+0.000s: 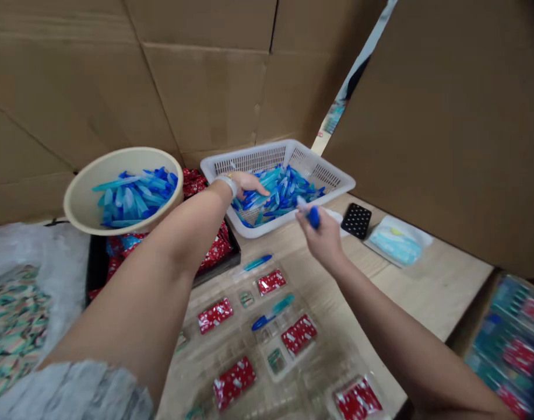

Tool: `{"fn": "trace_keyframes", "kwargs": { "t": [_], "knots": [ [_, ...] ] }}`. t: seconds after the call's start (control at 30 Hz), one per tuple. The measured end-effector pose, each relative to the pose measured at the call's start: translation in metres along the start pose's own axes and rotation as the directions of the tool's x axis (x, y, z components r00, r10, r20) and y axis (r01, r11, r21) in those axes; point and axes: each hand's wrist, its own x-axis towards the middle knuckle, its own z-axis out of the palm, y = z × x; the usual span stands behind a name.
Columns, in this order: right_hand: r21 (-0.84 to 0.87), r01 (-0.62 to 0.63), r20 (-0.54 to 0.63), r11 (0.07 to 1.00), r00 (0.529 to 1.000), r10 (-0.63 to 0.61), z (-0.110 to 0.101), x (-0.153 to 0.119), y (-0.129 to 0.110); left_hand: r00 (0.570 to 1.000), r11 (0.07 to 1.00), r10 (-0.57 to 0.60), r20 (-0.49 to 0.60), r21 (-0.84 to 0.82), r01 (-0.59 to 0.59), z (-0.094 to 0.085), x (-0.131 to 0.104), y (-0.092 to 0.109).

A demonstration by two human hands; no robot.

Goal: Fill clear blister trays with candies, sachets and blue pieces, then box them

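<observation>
At the centre of the frame the left hand [245, 184] reaches into a white perforated plastic basket [332, 175] heaped with blue and light-blue plastic pens [284, 189]. Its fingers lie spread and loose on the pile, closed on nothing that shows. Just right of it, over the basket's near rim, the right hand [323, 236] grips one blue pen with a pale cap [308, 213], fingers closed round the barrel, so the pen sits ready in the hand that is nearest the trays.

In the lower middle, clear plastic blister trays [267, 338] lie flat on the pale wooden counter [428, 291], their pockets facing up and so open to the hands. Several hold red patterned packets [214, 315], and two hold a blue pen [271, 312]. At the upper left a cream round plastic bowl [81, 198] holds more blue pens, raised on a black crate of red packets [210, 248] within the left arm's reach. Brown cardboard walls [206, 87] close in the space. A black dotted case [357, 220] rests right of the basket.
</observation>
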Motion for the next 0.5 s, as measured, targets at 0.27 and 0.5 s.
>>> {"fn": "trace_keyframes", "kwargs": {
  "t": [0.27,0.5],
  "knots": [
    [0.602,-0.617,0.6,0.508,0.768,0.223,0.029,-0.001,-0.086,0.992,0.898,0.097,0.078,-0.438,-0.054,0.026,-0.154,0.006],
    [0.522,-0.755,0.682,0.396,0.649,0.337,0.035,-0.078,-0.085,0.951,0.977,-0.198,-0.238,0.027,0.21,0.109,-0.289,-0.081]
  ]
}}
